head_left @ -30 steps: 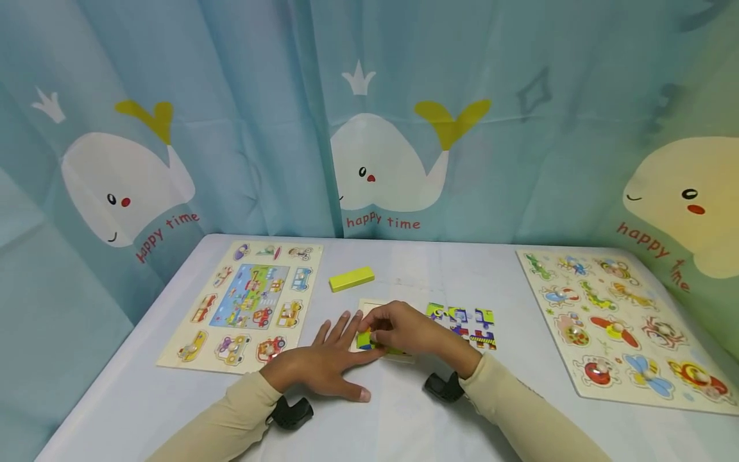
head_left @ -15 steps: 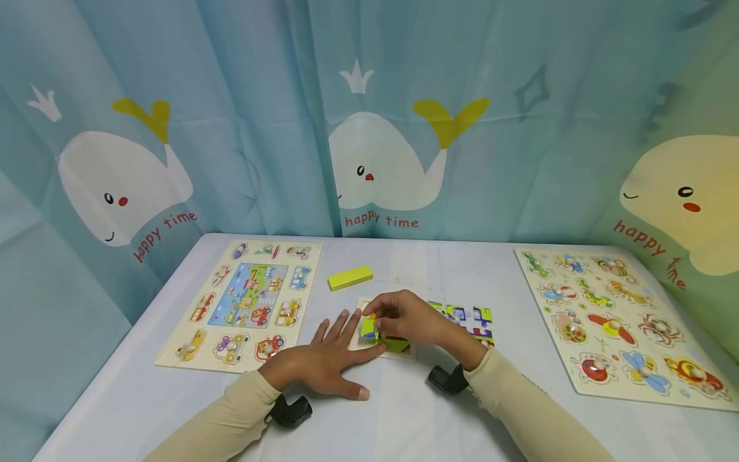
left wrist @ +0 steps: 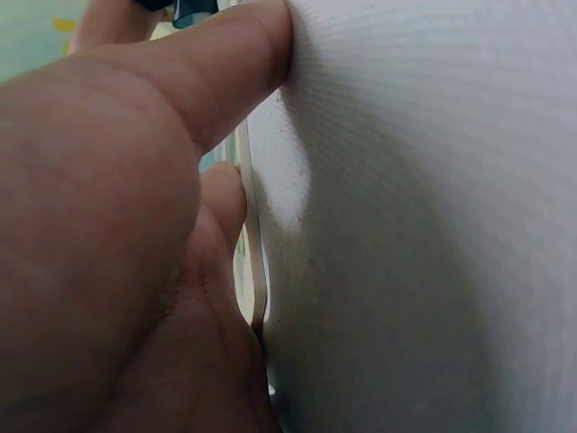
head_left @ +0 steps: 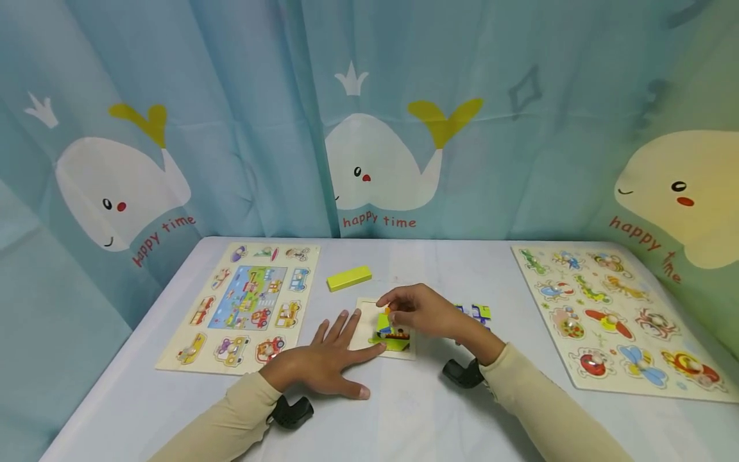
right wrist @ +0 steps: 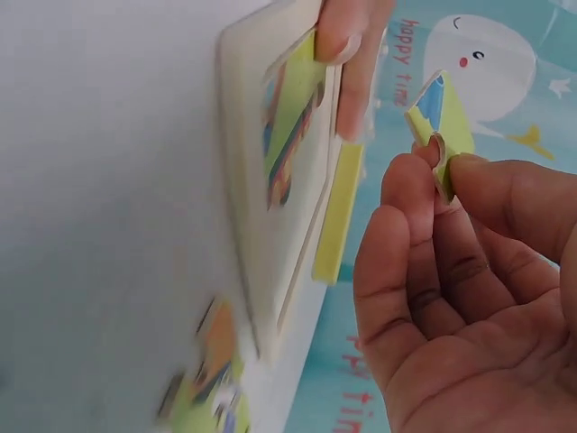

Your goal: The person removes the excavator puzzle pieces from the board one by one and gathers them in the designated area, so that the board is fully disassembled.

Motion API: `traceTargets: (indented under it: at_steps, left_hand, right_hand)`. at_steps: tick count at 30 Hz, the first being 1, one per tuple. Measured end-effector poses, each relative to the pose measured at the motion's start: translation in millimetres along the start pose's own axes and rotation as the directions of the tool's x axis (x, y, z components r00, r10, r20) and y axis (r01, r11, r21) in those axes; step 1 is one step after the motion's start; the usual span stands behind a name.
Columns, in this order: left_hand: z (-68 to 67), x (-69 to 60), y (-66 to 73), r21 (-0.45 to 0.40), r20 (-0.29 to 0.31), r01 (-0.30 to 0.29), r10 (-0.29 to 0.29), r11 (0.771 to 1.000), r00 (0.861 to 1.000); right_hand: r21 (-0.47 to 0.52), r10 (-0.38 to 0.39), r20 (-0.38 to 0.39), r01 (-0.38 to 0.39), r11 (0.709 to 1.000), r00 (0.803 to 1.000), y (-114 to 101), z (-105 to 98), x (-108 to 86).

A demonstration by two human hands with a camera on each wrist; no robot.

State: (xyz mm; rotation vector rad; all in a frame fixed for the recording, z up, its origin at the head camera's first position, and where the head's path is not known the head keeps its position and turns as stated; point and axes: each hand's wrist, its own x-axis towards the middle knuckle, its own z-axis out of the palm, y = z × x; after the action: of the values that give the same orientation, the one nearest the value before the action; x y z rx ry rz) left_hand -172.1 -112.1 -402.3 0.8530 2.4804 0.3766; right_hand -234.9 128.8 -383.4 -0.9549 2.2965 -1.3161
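My right hand [head_left: 430, 316] pinches a small green-and-blue jigsaw piece [right wrist: 458, 126] between thumb and fingertips, raised over a pale wooden puzzle tray [head_left: 365, 314]. Inside the tray, along its near right part, lie jigsaw pieces [right wrist: 293, 113] showing green with red and brown. My left hand [head_left: 329, 369] lies on the table with fingers spread and straight. One of its fingers presses at the tray's near edge, with a fingertip [right wrist: 339, 47] against the green piece there. The left wrist view shows mostly the thumb side of that hand and the white cloth.
Loose jigsaw pieces [head_left: 480, 313] lie right of the tray, partly behind my right hand. A yellow block [head_left: 349, 278] lies beyond the tray. A vehicle knob puzzle board [head_left: 237, 308] is at left and an insect board [head_left: 623, 321] at right. A whale-print curtain [head_left: 265, 128] backs the table.
My right hand has shifted right and slightly up with the pinched piece, uncovering the tray's left part and more of the pieces in it. My left hand stays put.
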Motion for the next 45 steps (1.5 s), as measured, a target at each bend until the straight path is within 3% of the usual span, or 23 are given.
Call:
traceTargets:
  at_steps: [16,30,45]
  left_hand:
    - [-0.9,-1.9,-1.3,0.007,-0.002,-0.012,0.012,1.0,1.0]
    - [-1.1,-2.8,0.7,-0.003,-0.006,-0.022,0.022,1.0,1.0]
    - [-1.6,-3.4,3.0,-0.013,-0.014,-0.016,0.015,1.0,1.0]
  right_hand:
    - [-0.023,0.044,-0.017,-0.044,0.999,0.999,9.5,-20.5,-33.1]
    - [-0.077,0.136,0.013,-0.134,0.988,0.991,16.2,-31.1,-55.0]
    - [0.028,0.166,0.083,-0.169,0.985,0.983,17.0,-29.4,-64.1]
